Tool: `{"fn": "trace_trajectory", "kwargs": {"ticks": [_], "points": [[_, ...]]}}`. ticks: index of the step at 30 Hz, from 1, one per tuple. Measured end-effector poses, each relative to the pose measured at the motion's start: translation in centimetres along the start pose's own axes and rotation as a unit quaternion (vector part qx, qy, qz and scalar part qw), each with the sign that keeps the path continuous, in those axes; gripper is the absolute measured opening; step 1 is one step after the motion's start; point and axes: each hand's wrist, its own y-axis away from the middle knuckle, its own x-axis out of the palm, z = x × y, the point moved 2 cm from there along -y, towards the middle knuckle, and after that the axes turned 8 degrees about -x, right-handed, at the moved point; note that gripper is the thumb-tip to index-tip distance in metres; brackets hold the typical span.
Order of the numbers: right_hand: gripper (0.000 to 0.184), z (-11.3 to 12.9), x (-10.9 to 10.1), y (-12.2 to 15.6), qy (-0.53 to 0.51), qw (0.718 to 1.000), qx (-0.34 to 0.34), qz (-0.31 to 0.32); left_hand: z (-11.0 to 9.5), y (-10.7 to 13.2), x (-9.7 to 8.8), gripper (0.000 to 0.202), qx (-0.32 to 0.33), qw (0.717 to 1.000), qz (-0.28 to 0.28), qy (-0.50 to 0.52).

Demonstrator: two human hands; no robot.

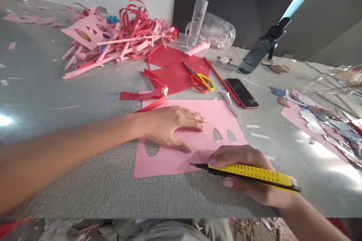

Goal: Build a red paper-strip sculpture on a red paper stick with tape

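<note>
A sheet of pink paper (166, 165) lies flat on the grey table, with several petal-like holes cut through it. My left hand (169, 124) rests on the sheet, palm down and fingers spread, over its left half. In my right hand (246, 158) is a yellow and black utility knife (254, 175), gripped along its handle. Its blade points left, over the lower edge of the paper; whether the tip touches it I cannot tell. Behind the sheet, scissors (202, 81) with red and yellow handles lie on red paper (172, 77).
Rolled pink and red strips (121, 41) are piled at the back left. Right of the scissors are a red paper stick (222, 81) and a phone (241, 92). A clear bottle (196, 22) and a dark spray bottle (257, 52) stand behind. Paper cut-outs (325, 124) lie at right.
</note>
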Motion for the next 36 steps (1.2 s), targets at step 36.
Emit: {"fn": "trace_trajectory", "kwargs": {"ticks": [36], "points": [[0.018, 0.3, -2.2, 1.1, 0.036, 0.992, 0.11, -0.059, -0.1, 0.1, 0.0, 0.064, -0.011, 1.0, 0.002, -0.006]]}}
